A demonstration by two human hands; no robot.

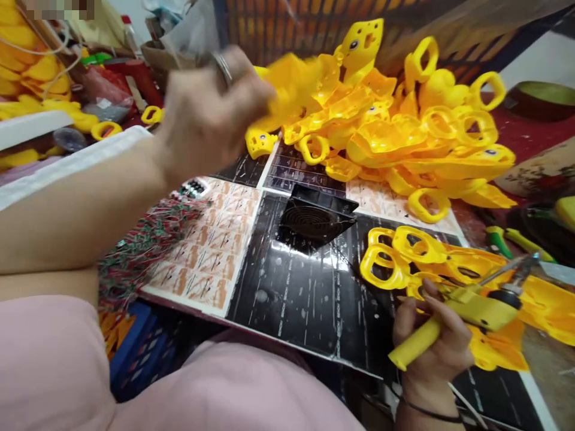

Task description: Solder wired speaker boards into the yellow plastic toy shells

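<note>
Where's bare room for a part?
Best: black panel in front of the fan, between patterned sheet and right hand. Smaller: that sheet, right of the wires. Crowded: yellow heap behind the fan; yellow parts by the soldering tool.

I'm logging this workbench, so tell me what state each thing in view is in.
Left hand: blurred, fingers curled; grip on the yellow piece unclear.
Right hand: closed around the soldering gun.
Soldering gun: held; hot or cold, can't tell.
Black fan: on the tabletop; running or not, can't tell.
Wires: tangled.
Yellow plastic shells: piled loosely.
Blue basket: holding orange pieces.
</note>
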